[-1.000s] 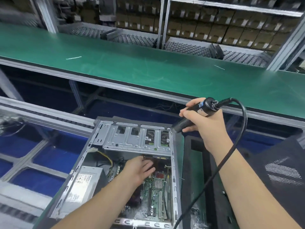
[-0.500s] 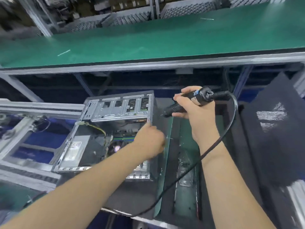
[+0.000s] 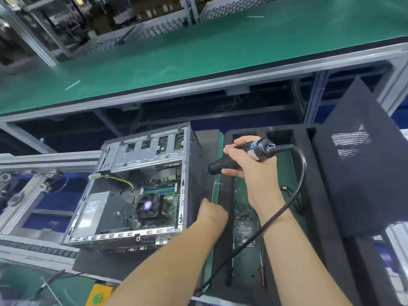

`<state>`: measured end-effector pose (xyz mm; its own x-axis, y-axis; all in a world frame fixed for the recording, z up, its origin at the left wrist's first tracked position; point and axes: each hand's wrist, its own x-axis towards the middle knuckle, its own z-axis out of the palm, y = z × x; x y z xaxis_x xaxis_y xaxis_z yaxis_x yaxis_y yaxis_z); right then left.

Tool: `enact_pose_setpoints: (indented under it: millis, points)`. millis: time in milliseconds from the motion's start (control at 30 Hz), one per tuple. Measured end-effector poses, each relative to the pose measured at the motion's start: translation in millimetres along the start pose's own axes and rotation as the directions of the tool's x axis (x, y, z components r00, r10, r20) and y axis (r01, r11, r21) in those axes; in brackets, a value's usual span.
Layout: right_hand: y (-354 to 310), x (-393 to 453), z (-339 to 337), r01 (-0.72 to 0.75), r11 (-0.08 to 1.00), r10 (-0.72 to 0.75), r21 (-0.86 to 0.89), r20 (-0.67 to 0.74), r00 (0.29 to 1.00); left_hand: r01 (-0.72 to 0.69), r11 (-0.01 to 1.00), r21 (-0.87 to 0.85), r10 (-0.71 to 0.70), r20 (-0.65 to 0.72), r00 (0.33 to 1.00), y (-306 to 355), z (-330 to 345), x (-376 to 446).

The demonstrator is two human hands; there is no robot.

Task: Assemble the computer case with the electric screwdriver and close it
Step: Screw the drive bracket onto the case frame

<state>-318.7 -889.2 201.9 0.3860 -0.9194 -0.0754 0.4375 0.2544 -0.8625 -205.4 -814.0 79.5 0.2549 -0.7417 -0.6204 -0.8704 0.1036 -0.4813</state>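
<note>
— Where is the computer case [image 3: 141,191] now?

— It lies on its side on a black foam mat [image 3: 99,259] at the left part of the bench [image 3: 212,261], and the open side looks up. Inside I can see the fan [image 3: 147,205] on the green board, the grey power supply [image 3: 92,208] at the left, and a yellow cable [image 3: 123,181] above them.

— And the hands?

— The right hand [image 3: 249,164] grips the electric screwdriver [image 3: 240,156]; the fingers are curled around its black body. The tip points to the left and a little down, near the right wall of the case, but it is apart from it. The black cord [image 3: 295,184] makes a loop from the back end and goes down under the right forearm.

— The left one?

— The left hand [image 3: 212,212] is just beside the right wall of the case, low down. I see only its back, so I cannot tell if the fingers are spread or pinching something.

— What is at the right?

— A black foam tray [image 3: 320,217] with a green bottom, and a dark panel [image 3: 357,173] with a mesh patch stands tilted against it. Behind all runs a long green conveyor [image 3: 198,45].
</note>
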Motion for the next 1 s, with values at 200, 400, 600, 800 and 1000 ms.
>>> enact_pose_setpoints:
  millis: [200,400,600,800,1000]
  points:
    - [-0.7,5.7,-9.9,0.003,1.0,-0.003,0.013,-0.01,1.0,0.043,0.999,-0.007,-0.043,-0.004,0.999,8.2,5.1,3.8]
    - [1.1,11.8,-11.8,-0.017,1.0,0.017,0.01,-0.014,1.0,0.076,0.997,0.005,-0.076,0.026,0.997,13.1,4.7,7.2]
    - [-1.1,15.0,-9.5,-0.024,1.0,0.024,0.011,0.0,1.0,0.117,0.99,-0.08,-0.112,0.064,0.992,11.4,1.6,11.0]
    - [-4.1,13.5,-4.8,-0.042,0.999,0.042,-0.01,0.005,0.999,0.189,0.914,-0.359,-0.188,0.039,0.981,-4.9,-20.7,8.2]
    - [-18.6,10.2,2.3,-0.018,0.999,0.019,0.03,-0.016,1.0,0.165,0.625,-0.763,-0.331,-0.068,0.941,-55.7,-69.3,-8.4]
